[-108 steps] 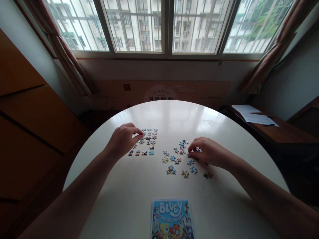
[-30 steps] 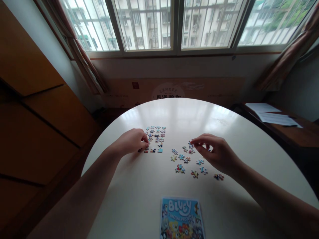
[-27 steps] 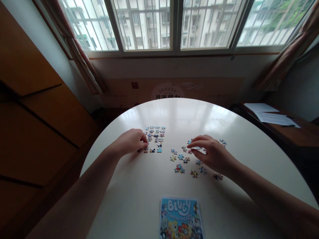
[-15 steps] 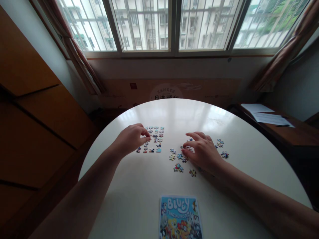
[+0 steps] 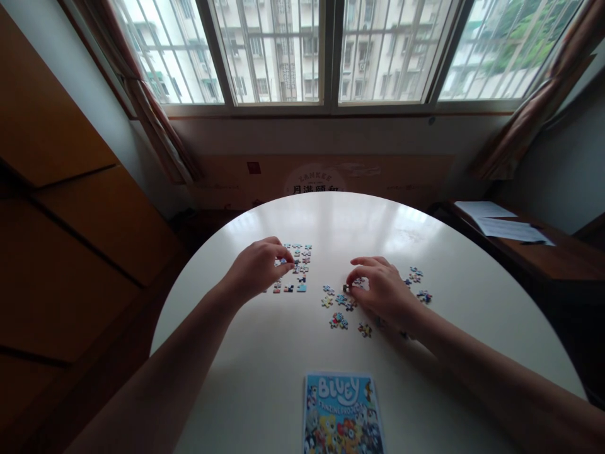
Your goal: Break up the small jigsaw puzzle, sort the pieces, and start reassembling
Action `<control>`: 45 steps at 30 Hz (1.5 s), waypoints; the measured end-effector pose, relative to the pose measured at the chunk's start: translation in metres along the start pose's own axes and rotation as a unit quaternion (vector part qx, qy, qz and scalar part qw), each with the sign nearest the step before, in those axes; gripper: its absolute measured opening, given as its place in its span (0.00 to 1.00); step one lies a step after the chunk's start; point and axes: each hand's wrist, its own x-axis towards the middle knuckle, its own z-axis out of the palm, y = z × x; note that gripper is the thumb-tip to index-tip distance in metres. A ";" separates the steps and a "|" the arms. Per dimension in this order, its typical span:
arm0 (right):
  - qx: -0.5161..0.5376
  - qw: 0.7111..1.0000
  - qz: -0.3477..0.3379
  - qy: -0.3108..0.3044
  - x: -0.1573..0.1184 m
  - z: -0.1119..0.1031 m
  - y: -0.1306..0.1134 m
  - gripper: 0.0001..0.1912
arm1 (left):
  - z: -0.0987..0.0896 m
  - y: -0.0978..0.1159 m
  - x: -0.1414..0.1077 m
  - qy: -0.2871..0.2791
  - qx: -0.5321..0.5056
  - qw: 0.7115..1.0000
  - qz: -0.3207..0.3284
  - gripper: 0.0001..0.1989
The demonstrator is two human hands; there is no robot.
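Note:
My left hand (image 5: 258, 268) hovers over the left part of a grid of separate jigsaw puzzle pieces (image 5: 301, 287), hiding several of them. Its thumb and index finger are closed together; whatever lies between the tips is too small to make out. On the right, my right hand (image 5: 385, 287) pinches a small dark puzzle piece (image 5: 346, 288) between thumb and index finger, its other fingers curved above. Loose puzzle pieces (image 5: 340, 299) lie scattered beneath and around this hand, some covered by it.
A blue picture card lettered "BLUEY" (image 5: 343, 410) lies near me on the round white table (image 5: 255, 366). More loose pieces (image 5: 424, 296) lie right of my right hand. Beyond the table's right edge, papers (image 5: 510, 228) rest on a brown surface. A barred window is ahead.
My left hand has shifted slightly right over the grid. The fingers of my right hand have closed on a dark puzzle piece that now shows at their tips.

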 end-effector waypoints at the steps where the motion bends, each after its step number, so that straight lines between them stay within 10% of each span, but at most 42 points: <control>1: 0.012 1.000 -0.008 -0.002 0.000 -0.001 0.000 0.06 | 0.000 0.001 0.000 0.003 -0.005 1.000 0.006 0.07; 21: 0.357 0.932 -0.042 0.049 -0.013 -0.023 -0.027 0.12 | 0.028 0.066 -0.014 -0.051 -0.360 0.926 0.099 0.02; 26: 0.315 0.945 -0.049 0.080 -0.015 -0.026 -0.020 0.09 | 0.017 0.048 -0.012 -0.074 -0.266 0.954 0.116 0.14; 33: 0.270 0.952 0.002 0.146 -0.017 -0.035 0.010 0.11 | -0.007 -0.009 -0.003 0.091 -0.182 0.979 -0.033 0.13; 45: 0.227 0.963 -0.029 0.145 -0.017 -0.034 0.015 0.07 | 0.012 -0.014 0.002 -0.049 -0.103 0.989 -0.097 0.08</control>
